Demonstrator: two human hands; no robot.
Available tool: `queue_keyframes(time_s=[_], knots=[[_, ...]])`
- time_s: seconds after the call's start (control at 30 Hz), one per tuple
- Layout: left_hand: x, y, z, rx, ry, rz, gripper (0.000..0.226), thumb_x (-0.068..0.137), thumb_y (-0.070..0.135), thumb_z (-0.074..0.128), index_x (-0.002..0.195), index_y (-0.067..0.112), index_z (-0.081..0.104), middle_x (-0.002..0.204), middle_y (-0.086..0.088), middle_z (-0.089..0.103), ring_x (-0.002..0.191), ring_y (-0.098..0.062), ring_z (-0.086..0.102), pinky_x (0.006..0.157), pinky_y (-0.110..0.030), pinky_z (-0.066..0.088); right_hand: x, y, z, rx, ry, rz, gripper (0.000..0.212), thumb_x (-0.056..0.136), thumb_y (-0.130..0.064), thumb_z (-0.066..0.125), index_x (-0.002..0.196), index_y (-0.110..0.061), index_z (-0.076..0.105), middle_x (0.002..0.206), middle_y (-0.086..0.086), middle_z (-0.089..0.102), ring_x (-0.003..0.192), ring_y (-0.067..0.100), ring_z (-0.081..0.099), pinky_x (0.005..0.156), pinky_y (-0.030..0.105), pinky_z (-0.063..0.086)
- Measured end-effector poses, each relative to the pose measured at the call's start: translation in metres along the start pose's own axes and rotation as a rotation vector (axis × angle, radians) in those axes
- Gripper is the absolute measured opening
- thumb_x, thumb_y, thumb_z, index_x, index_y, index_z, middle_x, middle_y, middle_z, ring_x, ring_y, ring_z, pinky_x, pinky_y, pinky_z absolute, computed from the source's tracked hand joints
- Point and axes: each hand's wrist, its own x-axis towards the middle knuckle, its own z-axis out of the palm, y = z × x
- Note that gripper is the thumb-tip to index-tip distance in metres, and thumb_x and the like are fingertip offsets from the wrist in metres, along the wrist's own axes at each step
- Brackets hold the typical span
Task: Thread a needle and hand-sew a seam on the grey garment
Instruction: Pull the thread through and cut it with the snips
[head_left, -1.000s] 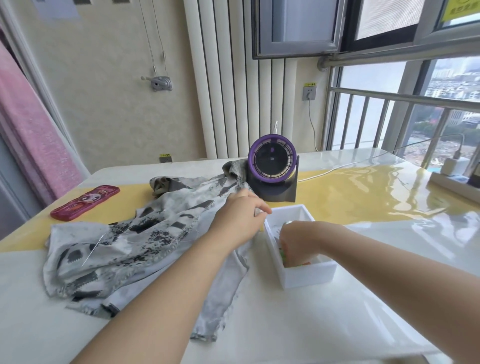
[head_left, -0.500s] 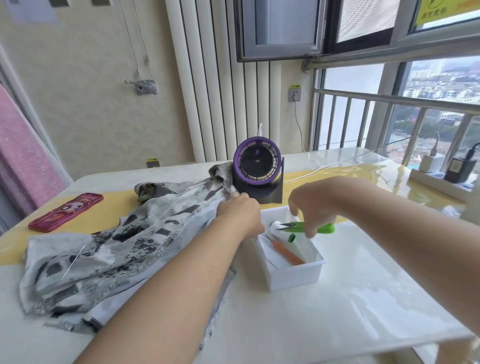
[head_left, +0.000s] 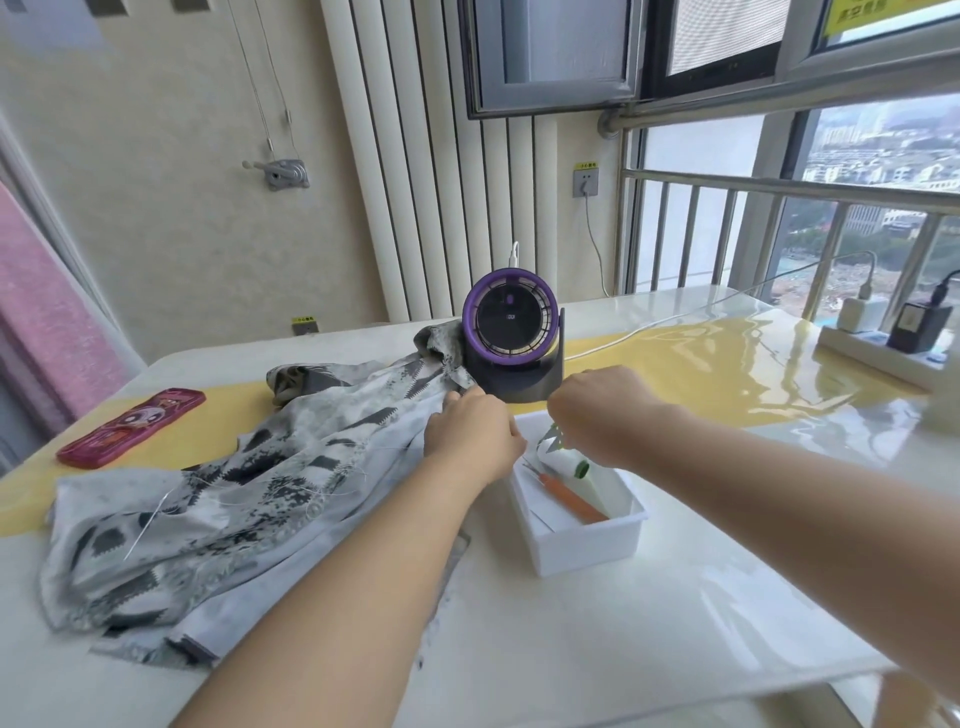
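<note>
The grey patterned garment (head_left: 249, 499) lies crumpled across the left half of the table. A needle with white thread (head_left: 150, 519) sticks out of it near its left end. My left hand (head_left: 470, 436) rests on the garment's right edge, fingers curled over the cloth beside the box. My right hand (head_left: 602, 415) grips small green thread snips (head_left: 563, 447) above the white box (head_left: 592, 545), blades pointing towards my left hand. Inside the box lie an orange-handled tool (head_left: 571, 501) and a white spool.
A purple desk fan (head_left: 511, 338) stands just behind my hands, its white cable running right. A red phone (head_left: 132, 428) lies at the far left. A power strip with chargers (head_left: 883, 343) sits at the right edge. The table's front edge is close below.
My right hand went from reaching inside the box to lifting the green snips out and swinging them left towards my left hand. My left hand stayed on the garment.
</note>
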Motion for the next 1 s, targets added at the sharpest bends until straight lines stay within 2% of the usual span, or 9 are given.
queue_keyframes(time_s=[0.1, 0.27, 0.37, 0.47, 0.6, 0.67, 0.73, 0.9, 1.0], knots=[[-0.001, -0.003, 0.0, -0.099, -0.02, -0.017, 0.018, 0.088, 0.032, 0.056, 0.096, 0.029, 0.072, 0.116, -0.002, 0.049, 0.116, -0.024, 0.041, 0.083, -0.034, 0.043, 0.0, -0.001, 0.003, 0.01, 0.055, 0.001, 0.015, 0.092, -0.01, 0.052, 0.08, -0.016, 0.046, 0.082, 0.001, 0.046, 0.074, 0.023, 0.046, 0.047, 0.025, 0.021], [-0.001, -0.008, -0.004, -0.338, 0.027, -0.016, 0.018, 0.082, 0.03, 0.06, 0.064, 0.035, 0.063, 0.101, 0.001, 0.063, 0.102, -0.022, 0.055, 0.084, -0.035, 0.05, 0.001, -0.001, 0.007, 0.046, 0.072, 0.01, 0.014, 0.093, -0.013, 0.053, 0.082, -0.018, 0.045, 0.083, 0.0, 0.046, 0.075, 0.023, 0.046, 0.058, 0.028, 0.03], [-0.002, -0.009, -0.008, -0.458, 0.09, -0.018, 0.015, 0.082, 0.027, 0.062, 0.068, 0.031, 0.064, 0.092, 0.008, 0.068, 0.095, -0.015, 0.06, 0.083, -0.03, 0.05, 0.001, 0.001, 0.008, 0.078, 0.053, 0.025, 0.012, 0.093, -0.016, 0.055, 0.083, -0.017, 0.047, 0.086, 0.001, 0.052, 0.073, 0.023, 0.048, 0.052, 0.026, 0.028], [-0.003, -0.011, -0.011, -0.566, 0.128, -0.019, 0.011, 0.083, 0.025, 0.063, 0.074, 0.025, 0.067, 0.087, 0.01, 0.069, 0.092, -0.011, 0.06, 0.08, -0.027, 0.047, 0.0, 0.006, 0.005, 0.134, 0.034, 0.049, 0.009, 0.094, -0.024, 0.054, 0.094, -0.015, 0.056, 0.089, 0.001, 0.051, 0.077, 0.024, 0.048, 0.061, 0.028, 0.035], [-0.005, -0.014, -0.015, -0.648, 0.192, -0.011, 0.012, 0.086, 0.024, 0.064, 0.075, 0.021, 0.066, 0.074, 0.015, 0.061, 0.078, -0.01, 0.057, 0.067, -0.021, 0.042, -0.003, 0.01, 0.006, 0.221, 0.015, 0.093, 0.023, 0.094, -0.029, 0.053, 0.11, -0.014, 0.06, 0.101, 0.004, 0.059, 0.085, 0.025, 0.053, 0.065, 0.028, 0.038], [-0.007, -0.015, -0.018, -0.693, 0.225, -0.006, 0.014, 0.087, 0.024, 0.065, 0.073, 0.024, 0.064, 0.075, 0.016, 0.06, 0.073, -0.004, 0.054, 0.061, -0.009, 0.039, -0.003, 0.011, 0.007, 0.26, 0.012, 0.114, 0.027, 0.094, -0.032, 0.053, 0.113, -0.014, 0.06, 0.105, 0.005, 0.059, 0.092, 0.026, 0.056, 0.066, 0.028, 0.038], [-0.009, -0.017, -0.021, -0.723, 0.254, -0.004, 0.017, 0.087, 0.024, 0.064, 0.071, 0.027, 0.063, 0.074, 0.018, 0.059, 0.067, 0.001, 0.051, 0.056, -0.005, 0.037, -0.003, 0.012, 0.007, 0.291, 0.017, 0.129, 0.029, 0.093, -0.034, 0.054, 0.113, -0.014, 0.06, 0.105, 0.005, 0.058, 0.095, 0.028, 0.056, 0.067, 0.03, 0.039], [-0.01, -0.02, -0.024, -0.767, 0.294, -0.004, 0.016, 0.088, 0.025, 0.064, 0.073, 0.028, 0.064, 0.074, 0.021, 0.059, 0.069, 0.007, 0.053, 0.06, -0.002, 0.035, -0.008, 0.016, 0.006, 0.329, 0.0, 0.16, 0.03, 0.092, -0.035, 0.056, 0.112, -0.014, 0.059, 0.106, 0.006, 0.058, 0.097, 0.029, 0.056, 0.069, 0.03, 0.039], [-0.011, -0.02, -0.025, -0.774, 0.301, 0.001, 0.014, 0.088, 0.025, 0.064, 0.074, 0.028, 0.065, 0.075, 0.02, 0.061, 0.07, 0.005, 0.054, 0.064, -0.006, 0.038, -0.011, 0.011, 0.007, 0.319, -0.005, 0.16, 0.028, 0.092, -0.033, 0.055, 0.113, -0.014, 0.058, 0.104, 0.006, 0.056, 0.094, 0.028, 0.055, 0.068, 0.029, 0.037]])
